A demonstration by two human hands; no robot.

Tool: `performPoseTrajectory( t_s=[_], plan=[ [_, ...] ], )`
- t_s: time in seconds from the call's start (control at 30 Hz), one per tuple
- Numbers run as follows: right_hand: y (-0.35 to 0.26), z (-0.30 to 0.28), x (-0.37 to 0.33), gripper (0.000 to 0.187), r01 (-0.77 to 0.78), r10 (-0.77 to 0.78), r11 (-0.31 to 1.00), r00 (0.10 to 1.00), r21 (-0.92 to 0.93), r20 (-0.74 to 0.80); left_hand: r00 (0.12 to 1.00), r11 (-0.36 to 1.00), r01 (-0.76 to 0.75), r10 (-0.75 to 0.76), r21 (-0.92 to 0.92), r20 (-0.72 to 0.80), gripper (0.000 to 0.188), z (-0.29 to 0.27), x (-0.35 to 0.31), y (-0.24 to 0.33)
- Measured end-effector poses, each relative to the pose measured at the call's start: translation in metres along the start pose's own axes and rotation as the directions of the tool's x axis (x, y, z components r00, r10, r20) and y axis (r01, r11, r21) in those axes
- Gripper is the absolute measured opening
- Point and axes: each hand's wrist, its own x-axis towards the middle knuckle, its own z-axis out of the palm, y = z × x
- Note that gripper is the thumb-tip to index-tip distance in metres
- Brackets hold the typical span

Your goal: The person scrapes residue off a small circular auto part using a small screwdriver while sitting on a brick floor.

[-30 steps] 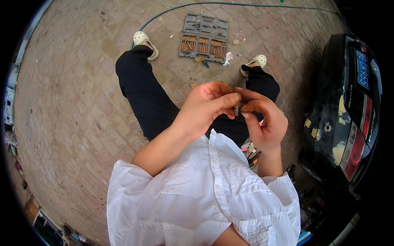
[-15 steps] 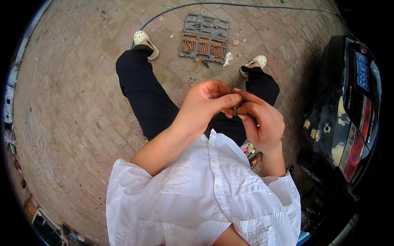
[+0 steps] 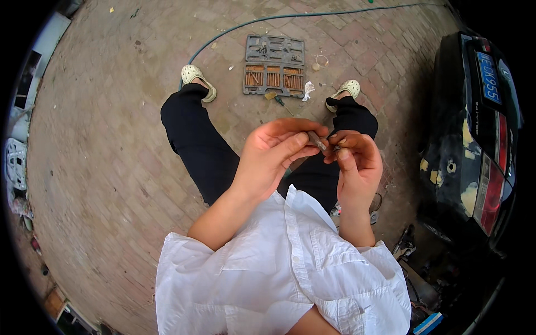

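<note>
In the head view, a small dark cylindrical piece [image 3: 318,140], seemingly a short metal bit, is held up in front of the body, above the lap and between the two knees. It is pinched at its left end by the thumb and fingertips of the left hand [image 3: 276,153], which is curled closed around that end. The right hand [image 3: 354,162] is closed on the other end, its fingertips meeting the piece from the right. The piece's long axis is seen to run from upper left to lower right, slanting down toward the right hand. Both hands are equally close to it, since each is touching it; the two hands almost meet over it.

Open room is seen below and ahead of the hands: the brick paving [image 3: 111,167] lies bare between the black trouser legs [image 3: 195,139]. Farther ahead, between the two pale shoes [image 3: 195,78], an open grey tool case [image 3: 273,66] is laid flat on the paving, with rows of brownish bits in its lower half. A small screwdriver [image 3: 277,100] and a scrap of white paper [image 3: 307,90] lie just beside the case's near edge. A green hose [image 3: 268,19] is curved across the paving beyond the case.

To the right, the space is bounded by the rear of a black car [image 3: 474,139], standing near the right hand's side.
</note>
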Motion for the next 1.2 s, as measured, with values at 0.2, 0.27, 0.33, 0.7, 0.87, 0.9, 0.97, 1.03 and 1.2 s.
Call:
performPoseTrajectory(
  t_s=[0.2, 0.27, 0.33, 0.7, 0.87, 0.9, 0.97, 1.03, 1.2],
  plan=[
    [-0.003, 0.001, -0.002, 0.012, -0.009, 0.01, 1.0, 1.0, 0.027, -0.026, 0.996, 0.984, -0.065, 0.076, 0.168, -0.057, 0.022, 0.01, -0.002, 0.0],
    [-0.004, 0.003, -0.002, 0.012, -0.022, 0.023, 1.0, 0.998, 0.023, -0.054, 0.994, 0.976, -0.078, 0.093, 0.203, -0.061, 0.022, 0.012, -0.001, -0.002],
    [-0.006, 0.006, -0.003, 0.012, -0.051, 0.052, 0.999, 0.994, 0.018, -0.095, 0.989, 0.946, -0.094, 0.123, 0.309, -0.077, 0.023, 0.016, -0.003, -0.002],
    [-0.002, 0.003, 0.005, 0.014, -0.036, 0.037, 0.999, 0.997, 0.026, -0.063, 0.988, 0.666, -0.1, 0.153, 0.739, -0.004, 0.028, 0.018, -0.01, -0.002],
    [-0.004, 0.002, 0.003, 0.015, -0.078, 0.078, 0.997, 0.996, 0.018, -0.035, 0.988, 0.795, -0.014, 0.106, 0.607, -0.116, 0.029, 0.022, -0.013, -0.001],
    [-0.005, 0.003, 0.003, 0.015, -0.08, 0.081, 0.997, 0.996, 0.021, -0.036, 0.987, 0.795, -0.024, 0.116, 0.606, -0.113, 0.028, 0.022, -0.014, -0.001],
    [-0.005, 0.004, 0.004, 0.014, -0.069, 0.07, 0.997, 0.997, 0.029, -0.03, 0.985, 0.795, -0.044, 0.137, 0.606, -0.108, 0.025, 0.021, -0.014, -0.003],
    [-0.005, 0.005, 0.006, 0.014, -0.041, 0.042, 0.998, 0.999, 0.039, -0.016, 0.981, 0.75, -0.086, 0.179, 0.656, -0.076, 0.024, 0.021, -0.014, -0.003],
    [-0.003, 0.004, 0.006, 0.016, 0.0, 0.0, 1.0, 1.0, -0.008, 0.002, 0.966, 0.662, -0.162, 0.259, 0.732, -0.021, 0.022, 0.022, -0.014, -0.002]
  ],
)
